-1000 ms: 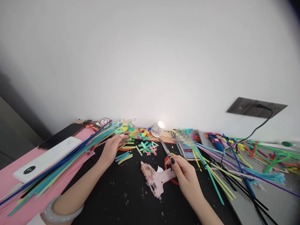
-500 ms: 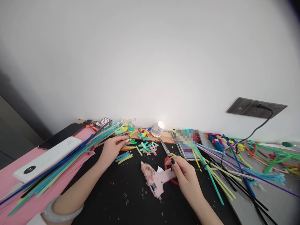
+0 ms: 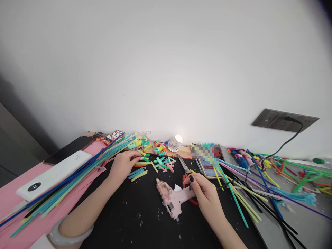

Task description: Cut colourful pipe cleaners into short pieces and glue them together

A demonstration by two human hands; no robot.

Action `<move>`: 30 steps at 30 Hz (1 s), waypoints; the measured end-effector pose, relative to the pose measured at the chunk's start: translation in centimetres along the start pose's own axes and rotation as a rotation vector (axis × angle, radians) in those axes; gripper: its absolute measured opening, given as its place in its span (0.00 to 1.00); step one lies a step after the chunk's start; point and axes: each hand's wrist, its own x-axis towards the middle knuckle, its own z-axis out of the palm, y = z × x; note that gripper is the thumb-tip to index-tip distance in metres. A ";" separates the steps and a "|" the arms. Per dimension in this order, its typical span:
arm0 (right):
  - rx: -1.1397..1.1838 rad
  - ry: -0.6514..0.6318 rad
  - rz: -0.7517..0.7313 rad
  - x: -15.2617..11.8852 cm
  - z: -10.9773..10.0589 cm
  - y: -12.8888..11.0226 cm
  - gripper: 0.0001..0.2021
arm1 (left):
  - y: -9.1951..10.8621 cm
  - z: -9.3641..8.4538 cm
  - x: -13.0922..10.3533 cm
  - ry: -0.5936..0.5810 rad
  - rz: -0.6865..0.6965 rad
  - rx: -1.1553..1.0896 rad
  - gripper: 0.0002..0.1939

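Observation:
My left hand point(image 3: 123, 165) reaches to the back of the black work surface, thumb and fingers pinched on a short yellow pipe cleaner piece point(image 3: 141, 152). Right beside it lie cut pieces in green, orange, blue and yellow point(image 3: 140, 175). My right hand point(image 3: 203, 190) is closed in a pinch over the handle end of a pink glue gun point(image 3: 176, 202); what its fingertips hold is too small to make out. The glue gun lies on its side, nozzle to the upper left. Scissors point(image 3: 183, 164) with red handles lie partly behind that hand.
A paper cup point(image 3: 175, 143) lies tilted against the wall. Long pipe cleaners point(image 3: 85, 180) cross the pink left side beside a white power bank point(image 3: 54, 175). A phone point(image 3: 209, 168) and more pipe cleaners point(image 3: 240, 197) lie right. A black cord point(image 3: 284, 141) runs to the wall socket.
My left fingertips now have a yellow piece showing at them, which was not visible there before. My right hand and the glue gun have stayed in place.

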 end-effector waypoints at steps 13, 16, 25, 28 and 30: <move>-0.020 -0.015 0.002 -0.1 0.0 -0.1 0.15 | -0.8 0.0 0.4 -0.099 0.036 0.237 0.16; -0.027 -0.018 0.000 0.0 0.0 -0.1 0.15 | -1.0 0.2 0.3 -0.095 0.024 0.261 0.18; -0.036 -0.013 0.007 -0.1 0.0 -0.2 0.16 | -0.4 -0.1 0.1 -0.063 0.023 0.261 0.18; -0.037 -0.014 0.004 -0.2 0.0 -0.1 0.16 | -0.2 -0.4 0.1 -0.037 0.063 0.260 0.15; -0.038 -0.015 0.001 -0.1 0.0 -0.1 0.16 | -0.2 -0.5 0.2 -0.072 0.083 0.258 0.13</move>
